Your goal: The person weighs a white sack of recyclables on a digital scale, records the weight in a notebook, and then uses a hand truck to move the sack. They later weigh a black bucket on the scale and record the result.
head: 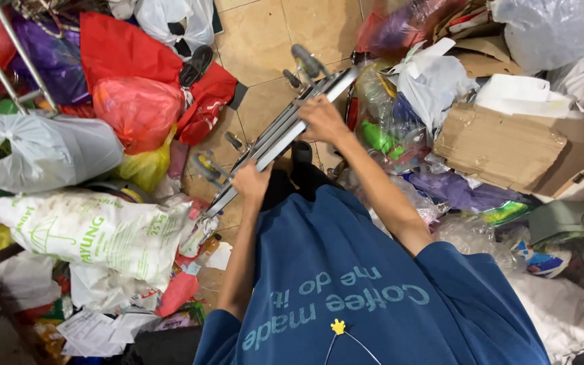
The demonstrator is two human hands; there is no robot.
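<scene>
Here, head view only: folded metal frame (282,128), grey bars with small castor wheels, held slantwise across the tiled floor (265,34), low end near left, high end up right. Left hand (251,181) clamped round the lower end of the bars, fingers wrapped under. Right hand (322,118) gripping further up the same bars, knuckles on top, arm stretched out. Both hands spaced apart along the frame, likely to balance its length and keep the wheels off the clutter. Frame lifted just in front of the body, over the one bare strip of floor, black shoes just below it, blue T-shirt (373,284) filling the lower middle.

Surface: beige tiles, mostly buried. Left side: white printed sack (96,230) lying flat, grey plastic bag (49,152) knotted above it, red and orange bags (136,101) heaped behind, purple bag further back, metal rack legs (8,54) in the top left corner. Right side: flattened cardboard (508,145) resting on top of the pile, clear bags of bottles and wrappers just beside the right arm, white bags along the top right. Loose paper and scraps at bottom left. Room: cramped sorting or storage spot, waste stacked on both sides, narrow path in between, indoor light
</scene>
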